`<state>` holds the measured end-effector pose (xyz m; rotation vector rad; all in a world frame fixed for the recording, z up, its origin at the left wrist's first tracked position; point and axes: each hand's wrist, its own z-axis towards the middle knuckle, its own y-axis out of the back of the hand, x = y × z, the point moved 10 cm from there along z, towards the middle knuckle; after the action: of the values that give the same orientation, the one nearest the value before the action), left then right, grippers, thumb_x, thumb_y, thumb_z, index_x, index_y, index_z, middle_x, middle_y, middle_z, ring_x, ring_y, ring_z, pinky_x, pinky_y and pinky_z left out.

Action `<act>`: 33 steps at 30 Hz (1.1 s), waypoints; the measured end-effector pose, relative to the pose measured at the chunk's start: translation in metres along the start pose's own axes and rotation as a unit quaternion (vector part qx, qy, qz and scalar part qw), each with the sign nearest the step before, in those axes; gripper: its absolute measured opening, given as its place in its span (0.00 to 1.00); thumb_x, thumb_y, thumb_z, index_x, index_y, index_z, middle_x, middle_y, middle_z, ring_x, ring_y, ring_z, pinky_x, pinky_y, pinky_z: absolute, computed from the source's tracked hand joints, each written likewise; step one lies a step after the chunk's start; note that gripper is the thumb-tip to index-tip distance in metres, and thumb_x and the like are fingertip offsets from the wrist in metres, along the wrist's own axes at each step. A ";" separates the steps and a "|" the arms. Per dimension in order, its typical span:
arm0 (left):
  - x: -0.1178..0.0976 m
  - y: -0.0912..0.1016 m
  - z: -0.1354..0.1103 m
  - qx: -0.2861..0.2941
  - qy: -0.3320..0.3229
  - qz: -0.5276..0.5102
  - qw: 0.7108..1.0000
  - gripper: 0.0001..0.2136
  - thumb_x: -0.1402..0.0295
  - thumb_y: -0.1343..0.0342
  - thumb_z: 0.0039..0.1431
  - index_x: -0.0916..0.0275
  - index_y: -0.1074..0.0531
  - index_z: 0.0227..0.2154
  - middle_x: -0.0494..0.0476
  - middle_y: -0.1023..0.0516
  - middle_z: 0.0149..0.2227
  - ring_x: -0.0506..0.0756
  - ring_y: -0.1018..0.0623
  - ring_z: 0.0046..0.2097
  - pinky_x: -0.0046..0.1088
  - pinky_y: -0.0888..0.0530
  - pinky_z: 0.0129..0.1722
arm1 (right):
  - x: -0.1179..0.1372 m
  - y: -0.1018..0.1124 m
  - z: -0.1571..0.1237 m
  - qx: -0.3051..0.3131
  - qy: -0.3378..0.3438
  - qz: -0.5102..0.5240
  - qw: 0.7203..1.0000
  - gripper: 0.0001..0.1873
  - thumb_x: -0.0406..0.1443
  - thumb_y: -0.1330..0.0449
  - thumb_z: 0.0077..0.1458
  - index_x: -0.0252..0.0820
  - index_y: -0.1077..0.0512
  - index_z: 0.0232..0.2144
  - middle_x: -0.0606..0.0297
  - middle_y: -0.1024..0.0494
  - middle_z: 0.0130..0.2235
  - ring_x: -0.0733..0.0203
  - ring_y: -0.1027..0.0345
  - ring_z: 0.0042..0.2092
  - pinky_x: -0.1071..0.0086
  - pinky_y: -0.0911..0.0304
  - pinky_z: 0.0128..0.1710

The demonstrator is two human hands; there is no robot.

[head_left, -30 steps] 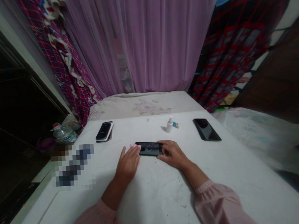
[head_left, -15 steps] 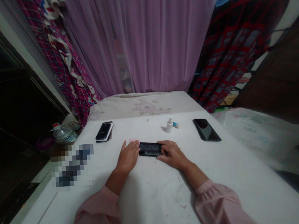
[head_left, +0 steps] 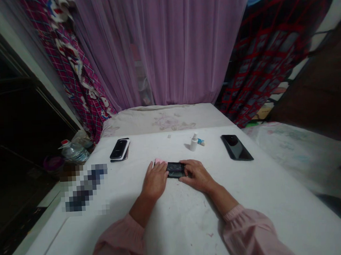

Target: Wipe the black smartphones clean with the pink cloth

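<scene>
Head view: dark smartphone (head_left: 175,169) flat on white surface (head_left: 176,223), center of frame, ends partly under hands. Right hand (head_left: 197,176) curled over phone's right end, gripping it. Left hand (head_left: 155,181) just beside phone's left end, fingertips at pink cloth (head_left: 158,161); hold on cloth unclear. White bottle (head_left: 193,143), small tube (head_left: 200,142) upper center, untouched. Black phone (head_left: 235,147) right, phone stack (head_left: 119,149) left, well apart.

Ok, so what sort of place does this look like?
Probably a bedroom in a home. A sheer purple curtain hangs behind a white-covered surface that looks like a bed, with floral bedding at its far end and patterned cloth hanging alongside.
</scene>
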<state>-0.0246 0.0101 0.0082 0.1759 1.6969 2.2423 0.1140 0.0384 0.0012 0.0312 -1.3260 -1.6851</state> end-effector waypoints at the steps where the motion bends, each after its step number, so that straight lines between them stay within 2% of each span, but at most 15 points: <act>1: -0.003 0.000 0.001 0.001 -0.003 -0.004 1.000 0.18 0.68 0.58 0.69 0.61 0.32 0.57 0.59 0.26 0.57 0.59 0.30 0.60 0.48 0.40 0.64 | 0.000 0.000 0.000 0.001 0.000 -0.001 1.000 0.14 0.42 0.34 0.49 0.44 0.34 0.23 0.55 0.24 0.52 0.47 0.32 0.53 0.52 0.40 0.51; 7: -0.020 -0.005 0.011 0.018 -0.013 -0.020 1.000 0.18 0.68 0.57 0.69 0.62 0.32 0.57 0.60 0.27 0.58 0.60 0.31 0.61 0.49 0.40 0.64 | 0.001 0.000 0.001 0.001 -0.003 -0.005 1.000 0.14 0.42 0.33 0.49 0.44 0.34 0.23 0.56 0.24 0.52 0.47 0.31 0.52 0.53 0.39 0.51; 11: -0.031 -0.006 0.013 0.015 -0.026 -0.035 0.999 0.17 0.68 0.56 0.69 0.63 0.32 0.57 0.60 0.26 0.57 0.59 0.31 0.61 0.47 0.41 0.64 | 0.001 0.001 0.000 -0.006 -0.005 -0.007 1.000 0.14 0.43 0.34 0.49 0.44 0.34 0.23 0.57 0.24 0.51 0.47 0.31 0.52 0.53 0.39 0.51; 20: -0.038 -0.008 0.014 0.014 -0.038 -0.053 0.998 0.17 0.68 0.56 0.68 0.63 0.32 0.56 0.60 0.26 0.57 0.58 0.30 0.60 0.47 0.41 0.64 | 0.002 0.002 -0.001 -0.012 0.005 -0.006 1.000 0.14 0.43 0.33 0.49 0.44 0.34 0.23 0.56 0.23 0.50 0.47 0.31 0.52 0.52 0.39 0.51; 33: -0.037 0.005 -0.022 -0.016 -0.075 -0.042 0.996 0.18 0.66 0.57 0.69 0.59 0.34 0.58 0.58 0.26 0.57 0.57 0.29 0.59 0.47 0.43 0.65 | 0.004 0.002 0.000 0.004 0.001 -0.003 1.000 0.13 0.42 0.34 0.50 0.44 0.33 0.24 0.57 0.24 0.52 0.49 0.32 0.53 0.53 0.40 0.51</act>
<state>0.0030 -0.0233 0.0096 0.2538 1.5608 2.1379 0.1137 0.0355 0.0049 0.0418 -1.3338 -1.6845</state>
